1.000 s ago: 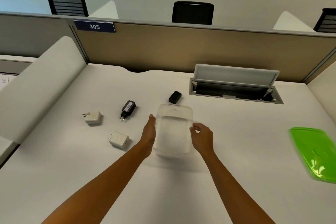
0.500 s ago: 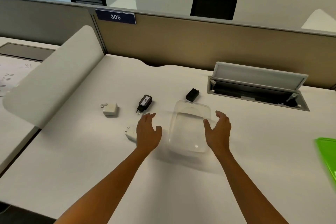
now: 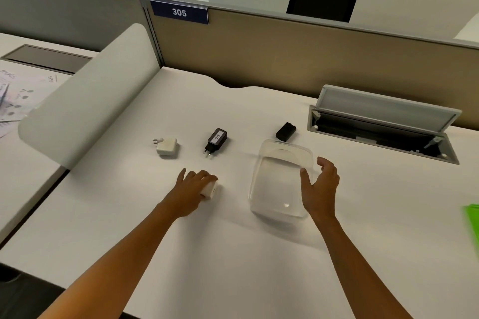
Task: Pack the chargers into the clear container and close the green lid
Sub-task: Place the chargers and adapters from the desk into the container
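Bright even overhead light, soft shadows; wide-angle bend at edges, slight motion blur.

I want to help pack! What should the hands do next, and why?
Probably close the left hand around the white charger under its fingers, lift it and drop it into the clear container. The container looks empty, the right hand is open beside it, and three other chargers lie on the desk.

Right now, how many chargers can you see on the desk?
4. A white charger lies far left, a black labelled charger beside it, a small black charger behind the clear container, and a white one under the left hand.
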`<action>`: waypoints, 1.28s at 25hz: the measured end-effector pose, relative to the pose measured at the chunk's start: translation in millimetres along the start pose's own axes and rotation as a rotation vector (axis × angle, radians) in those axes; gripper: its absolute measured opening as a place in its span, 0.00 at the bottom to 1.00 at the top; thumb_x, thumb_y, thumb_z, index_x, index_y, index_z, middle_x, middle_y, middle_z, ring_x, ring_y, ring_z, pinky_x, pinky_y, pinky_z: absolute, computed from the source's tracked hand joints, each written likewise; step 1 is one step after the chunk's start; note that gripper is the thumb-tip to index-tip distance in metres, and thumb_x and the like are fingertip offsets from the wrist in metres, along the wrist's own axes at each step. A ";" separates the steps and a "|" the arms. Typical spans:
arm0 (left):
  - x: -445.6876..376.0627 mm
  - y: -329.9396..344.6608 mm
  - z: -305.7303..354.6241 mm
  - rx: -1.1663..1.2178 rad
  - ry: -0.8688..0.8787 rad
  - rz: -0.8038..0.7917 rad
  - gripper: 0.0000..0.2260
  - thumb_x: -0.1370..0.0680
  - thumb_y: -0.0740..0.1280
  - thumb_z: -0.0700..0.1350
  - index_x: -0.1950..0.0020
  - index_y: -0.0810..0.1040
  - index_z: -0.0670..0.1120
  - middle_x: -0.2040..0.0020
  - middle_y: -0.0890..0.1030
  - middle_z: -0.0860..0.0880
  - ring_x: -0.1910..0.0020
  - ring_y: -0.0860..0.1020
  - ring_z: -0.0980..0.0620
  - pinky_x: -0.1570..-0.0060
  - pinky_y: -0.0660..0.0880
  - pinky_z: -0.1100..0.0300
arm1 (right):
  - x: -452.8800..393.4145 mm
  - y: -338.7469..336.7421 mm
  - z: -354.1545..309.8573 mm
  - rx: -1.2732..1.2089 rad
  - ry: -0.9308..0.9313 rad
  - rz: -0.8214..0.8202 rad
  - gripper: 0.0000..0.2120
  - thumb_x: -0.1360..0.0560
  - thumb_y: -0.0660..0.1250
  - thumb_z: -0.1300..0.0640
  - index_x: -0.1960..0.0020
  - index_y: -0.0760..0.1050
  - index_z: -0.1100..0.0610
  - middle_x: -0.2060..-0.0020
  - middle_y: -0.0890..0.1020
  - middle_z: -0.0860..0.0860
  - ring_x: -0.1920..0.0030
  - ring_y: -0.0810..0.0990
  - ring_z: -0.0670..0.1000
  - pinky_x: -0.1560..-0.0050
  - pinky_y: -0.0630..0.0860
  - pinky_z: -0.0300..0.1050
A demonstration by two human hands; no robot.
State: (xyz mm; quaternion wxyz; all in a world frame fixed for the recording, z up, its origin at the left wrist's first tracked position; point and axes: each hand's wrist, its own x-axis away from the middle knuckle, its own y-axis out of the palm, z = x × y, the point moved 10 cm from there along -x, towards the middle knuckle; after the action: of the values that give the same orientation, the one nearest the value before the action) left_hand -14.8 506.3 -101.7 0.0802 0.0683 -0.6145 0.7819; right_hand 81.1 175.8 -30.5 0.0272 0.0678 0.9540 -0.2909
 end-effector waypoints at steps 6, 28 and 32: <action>-4.4 -87.2 84.3 0.320 0.131 0.365 0.25 0.23 0.70 0.48 0.28 0.67 0.53 0.35 0.73 0.52 0.43 0.74 0.48 0.40 0.70 0.53 | 12.4 -7.8 14.5 -0.057 0.012 0.000 0.18 0.21 0.65 0.54 0.33 0.67 0.55 0.36 0.73 0.51 0.35 0.70 0.53 0.40 0.72 0.48; -65.9 22.6 210.3 0.157 0.115 -0.471 0.17 0.20 0.59 0.41 0.30 0.70 0.47 0.31 0.74 0.44 0.37 0.74 0.43 0.36 0.72 0.49 | 29.6 -9.0 21.1 0.113 0.003 0.100 0.11 0.20 0.60 0.63 0.39 0.68 0.59 0.42 0.73 0.55 0.57 0.77 0.49 0.60 0.75 0.38; -63.7 15.1 202.6 0.177 0.085 -0.426 0.16 0.18 0.57 0.43 0.30 0.70 0.46 0.32 0.75 0.42 0.37 0.75 0.41 0.36 0.73 0.49 | 25.6 -3.5 22.1 0.101 0.009 0.095 0.09 0.20 0.60 0.63 0.40 0.68 0.58 0.44 0.74 0.54 0.57 0.75 0.47 0.61 0.71 0.32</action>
State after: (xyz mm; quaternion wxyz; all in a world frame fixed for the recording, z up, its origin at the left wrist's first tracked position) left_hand 46.0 303.3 -81.4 0.2629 0.1704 -0.5113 0.8002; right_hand 55.5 163.5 -49.2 0.0333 0.1158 0.9339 -0.3367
